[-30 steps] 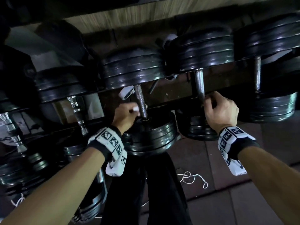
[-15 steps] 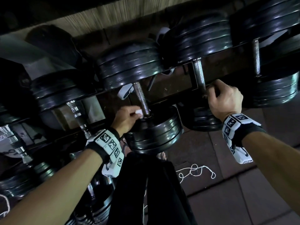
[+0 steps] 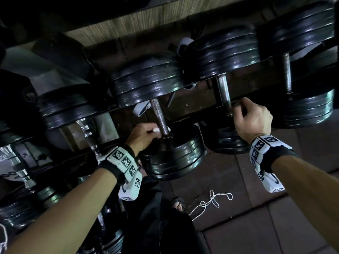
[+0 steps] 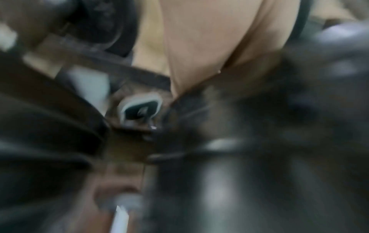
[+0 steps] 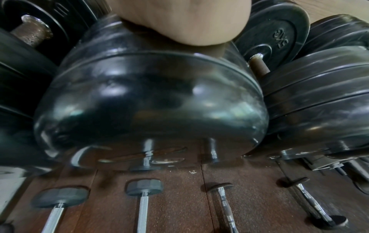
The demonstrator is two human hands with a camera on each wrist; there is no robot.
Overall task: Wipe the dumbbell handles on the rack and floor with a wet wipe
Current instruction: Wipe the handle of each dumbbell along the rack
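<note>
Black plate dumbbells lie across a dark rack rail (image 3: 201, 105) in the head view. My left hand (image 3: 145, 134) pinches a small white wet wipe (image 3: 156, 129) against the low end of the middle dumbbell's rusty handle (image 3: 160, 114), just above its near plates (image 3: 174, 158). My right hand (image 3: 252, 118) grips the low end of the neighbouring handle (image 3: 223, 92) to the right. The left wrist view is blurred and shows only my palm (image 4: 209, 47). In the right wrist view the heel of my hand (image 5: 179, 20) sits over a black plate (image 5: 149, 102).
A third dumbbell handle (image 3: 286, 74) lies at far right, and chrome-handled dumbbells (image 3: 85, 129) at left. Small dumbbells with chrome handles (image 5: 142, 209) lie on the brown floor below. A white cord (image 3: 211, 200) and my sandalled foot (image 3: 178, 203) are on the floor tiles.
My left hand with the wipe has slid a little down the middle handle toward the near plates. My right hand has kept its grip on the neighbouring handle.
</note>
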